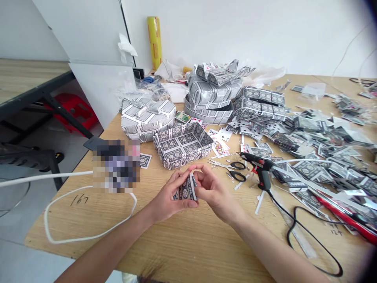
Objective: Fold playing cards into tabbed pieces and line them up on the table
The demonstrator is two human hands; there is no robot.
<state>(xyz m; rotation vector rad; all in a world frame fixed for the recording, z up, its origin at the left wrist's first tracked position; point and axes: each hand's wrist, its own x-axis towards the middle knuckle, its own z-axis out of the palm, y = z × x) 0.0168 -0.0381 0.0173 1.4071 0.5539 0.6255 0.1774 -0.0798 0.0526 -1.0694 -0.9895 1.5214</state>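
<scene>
A small folded piece made of patterned playing cards (185,190) is held between both hands above the wooden table's front part. My left hand (174,193) grips its left side, thumb below and fingers over the top. My right hand (209,190) pinches its right edge with bent fingers. Just behind the hands stands an open basket of woven cards (184,145). Scissors with black handles (235,171) lie to the right of the basket, beside a black glue gun (260,167).
Card-covered boxes (147,116) and a stack of card containers (210,92) stand at the back. Loose cards (318,133) are heaped on the right, near a red tool (347,216). A black cable (315,236) curls at the front right; a white cable (88,237) loops left.
</scene>
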